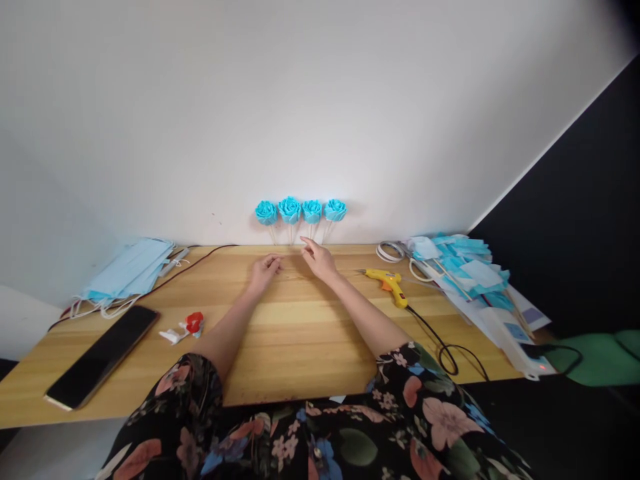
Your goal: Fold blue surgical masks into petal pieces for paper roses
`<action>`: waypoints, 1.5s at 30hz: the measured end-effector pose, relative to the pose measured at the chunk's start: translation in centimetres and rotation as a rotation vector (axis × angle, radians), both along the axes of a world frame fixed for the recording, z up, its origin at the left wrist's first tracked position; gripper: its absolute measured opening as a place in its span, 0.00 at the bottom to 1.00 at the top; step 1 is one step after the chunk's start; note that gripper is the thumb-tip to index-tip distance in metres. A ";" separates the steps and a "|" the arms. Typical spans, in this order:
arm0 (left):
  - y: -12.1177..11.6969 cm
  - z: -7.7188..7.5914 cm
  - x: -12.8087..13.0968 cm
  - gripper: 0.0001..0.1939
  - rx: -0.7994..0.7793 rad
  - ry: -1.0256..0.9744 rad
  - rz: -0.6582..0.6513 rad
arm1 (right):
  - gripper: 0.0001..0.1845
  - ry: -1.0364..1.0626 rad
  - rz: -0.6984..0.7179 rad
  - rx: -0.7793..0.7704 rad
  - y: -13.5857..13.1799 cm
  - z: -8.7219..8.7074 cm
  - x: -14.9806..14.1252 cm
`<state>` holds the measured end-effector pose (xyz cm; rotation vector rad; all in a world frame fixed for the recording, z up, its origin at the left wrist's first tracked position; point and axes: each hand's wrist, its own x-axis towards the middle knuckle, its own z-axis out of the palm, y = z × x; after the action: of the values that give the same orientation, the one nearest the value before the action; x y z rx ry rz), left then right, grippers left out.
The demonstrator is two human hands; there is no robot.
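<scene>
Several blue paper-like roses (pixel 289 210) on thin sticks lean in a row against the wall at the table's back edge. My right hand (pixel 319 260) is just in front of the stems, its index finger stretched toward them and the other fingers loosely bent. Nothing shows in its grasp. To its left, my left hand (pixel 266 272) rests low over the table with its fingers curled in and no object visible in them. Whether the right fingertip touches a stem I cannot tell.
A yellow glue gun (pixel 390 283) with a black cord lies at right, near tape rolls (pixel 390 251), blue material pieces (pixel 480 267) and a white power strip (pixel 517 343). At left are blue face masks (pixel 130 270), a phone (pixel 103 357) and red-and-white scraps (pixel 194 323).
</scene>
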<state>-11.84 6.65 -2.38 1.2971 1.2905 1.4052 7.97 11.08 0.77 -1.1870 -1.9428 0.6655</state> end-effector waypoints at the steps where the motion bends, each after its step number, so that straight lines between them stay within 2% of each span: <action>1: 0.0 0.0 0.0 0.14 -0.003 0.000 -0.001 | 0.17 0.003 0.018 -0.037 -0.1 -0.6 0.2; 3: 0.0 0.1 0.0 0.14 -0.006 0.004 -0.001 | 0.16 0.013 0.053 -0.102 -0.1 -1.8 0.3; 8: -0.4 0.4 0.4 0.18 0.000 0.040 0.006 | 0.25 0.095 0.054 -0.184 0.1 -3.6 0.4; 16: 0.0 1.9 0.7 0.20 -0.013 0.059 0.050 | 0.21 0.162 0.090 -0.179 -0.5 -3.3 0.5; 21: 0.6 3.7 1.7 0.16 0.061 0.012 0.144 | 0.20 0.177 0.122 -0.185 -0.7 -3.2 0.5; 27: 1.5 5.8 3.8 0.14 0.135 -0.001 0.121 | 0.17 0.194 0.130 -0.203 -0.4 -3.6 0.4; 34: 3.7 7.5 5.4 0.23 0.193 0.026 0.100 | 0.16 0.220 0.136 -0.218 -0.2 -4.0 0.3; 38: 3.3 7.1 5.2 0.24 0.212 0.034 0.101 | 0.16 0.222 0.137 -0.223 -0.2 -3.8 0.4; 42: 1.9 5.8 4.7 0.17 0.200 0.034 0.094 | 0.15 0.204 0.134 -0.225 -0.4 -3.6 0.4; 45: 1.6 4.7 3.7 0.14 0.180 0.031 0.155 | 0.15 0.181 0.130 -0.219 -0.5 -3.4 0.5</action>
<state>-8.19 8.30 2.36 1.3653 1.3332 1.6471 8.46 10.58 -2.64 -1.0933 -1.8401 1.0404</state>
